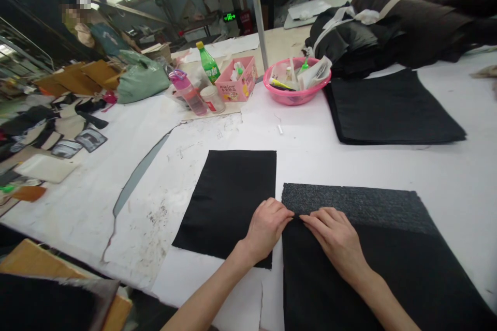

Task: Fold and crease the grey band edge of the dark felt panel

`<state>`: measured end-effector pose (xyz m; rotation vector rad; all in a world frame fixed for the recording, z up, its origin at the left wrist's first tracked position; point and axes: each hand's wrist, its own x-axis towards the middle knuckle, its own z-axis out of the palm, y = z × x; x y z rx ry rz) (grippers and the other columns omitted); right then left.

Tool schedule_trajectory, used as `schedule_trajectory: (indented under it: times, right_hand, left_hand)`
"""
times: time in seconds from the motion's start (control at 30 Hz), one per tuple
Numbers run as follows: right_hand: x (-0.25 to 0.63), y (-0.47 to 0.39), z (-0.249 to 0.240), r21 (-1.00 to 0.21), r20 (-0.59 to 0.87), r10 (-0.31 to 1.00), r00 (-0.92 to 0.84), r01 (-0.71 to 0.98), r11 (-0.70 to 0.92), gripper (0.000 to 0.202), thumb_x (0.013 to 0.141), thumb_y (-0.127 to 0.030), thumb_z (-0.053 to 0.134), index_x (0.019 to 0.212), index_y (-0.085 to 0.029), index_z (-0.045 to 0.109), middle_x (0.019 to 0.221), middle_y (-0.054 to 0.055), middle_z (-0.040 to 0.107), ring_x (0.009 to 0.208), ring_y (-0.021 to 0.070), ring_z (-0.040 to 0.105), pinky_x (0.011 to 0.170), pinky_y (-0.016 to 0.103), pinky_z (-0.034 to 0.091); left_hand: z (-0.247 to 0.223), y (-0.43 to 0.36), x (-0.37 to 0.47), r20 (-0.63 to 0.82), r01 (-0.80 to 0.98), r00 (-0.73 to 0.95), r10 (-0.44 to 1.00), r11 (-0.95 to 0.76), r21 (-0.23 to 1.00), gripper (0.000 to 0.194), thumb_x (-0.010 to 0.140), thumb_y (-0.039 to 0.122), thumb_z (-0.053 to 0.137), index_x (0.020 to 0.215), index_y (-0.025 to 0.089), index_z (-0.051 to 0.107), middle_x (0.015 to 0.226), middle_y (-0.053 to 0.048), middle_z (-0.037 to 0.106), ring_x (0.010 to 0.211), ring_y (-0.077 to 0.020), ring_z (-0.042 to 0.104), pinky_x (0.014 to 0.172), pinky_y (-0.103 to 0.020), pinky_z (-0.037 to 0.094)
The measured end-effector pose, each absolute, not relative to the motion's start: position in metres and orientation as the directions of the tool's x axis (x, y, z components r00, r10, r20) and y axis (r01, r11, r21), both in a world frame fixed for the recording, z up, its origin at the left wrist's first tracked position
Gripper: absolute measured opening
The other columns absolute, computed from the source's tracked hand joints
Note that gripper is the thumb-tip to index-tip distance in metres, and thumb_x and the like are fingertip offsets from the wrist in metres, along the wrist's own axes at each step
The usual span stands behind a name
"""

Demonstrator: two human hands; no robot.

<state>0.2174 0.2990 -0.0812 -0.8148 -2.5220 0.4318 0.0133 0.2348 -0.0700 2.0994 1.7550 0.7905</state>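
Note:
A large black cloth stack [373,269] with a grey speckled band [361,207] along its far edge lies at the lower right. My left hand [268,225] pinches the cloth at the stack's left edge, just below the band. Close beside it, my right hand [336,238] pinches the same black cloth, its fingertips nearly meeting those of my left hand. A smaller black cloth piece [233,196] lies flat to the left, partly behind my left wrist.
Beyond stand a pink basin [297,95], a pink box [243,85], a green bottle [208,64] and a pink-capped bottle [190,94]. More black cloth [392,108] lies at the back right. A person [101,31] is at the far left.

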Motion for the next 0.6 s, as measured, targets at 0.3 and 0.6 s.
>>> schedule_trajectory:
  times: [0.3,0.6]
  right_hand:
    - [0.2193,0.2985,-0.0808,-0.422,0.327,0.632,-0.703,0.489,0.763,0.025,0.102,-0.019,0.045,0.116,-0.025,0.064,0.097,0.005,0.057,0.092,0.0209,0.05,0.08,0.035,0.037]
    - [0.2193,0.2986,-0.0789,-0.402,0.333,0.612,-0.717,0.48,0.78,0.032,0.098,-0.012,0.045,0.117,-0.028,0.065,0.098,0.005,0.058,0.095,0.0213,0.052,0.082,0.036,0.038]
  left_hand:
    - [-0.0732,0.2332,0.0132,0.227,0.872,0.168,0.959,-0.252,0.42,0.017,0.098,0.019,0.047,0.089,0.018,0.061,0.088,-0.004,0.061,0.086,-0.0174,0.053,0.076,-0.032,0.044]
    - [-0.0746,0.2298,0.0107,0.201,0.897,0.239,0.95,-0.295,0.33,0.015,0.097,0.016,0.047,0.099,0.018,0.062,0.092,-0.004,0.06,0.089,-0.0167,0.053,0.078,-0.032,0.045]
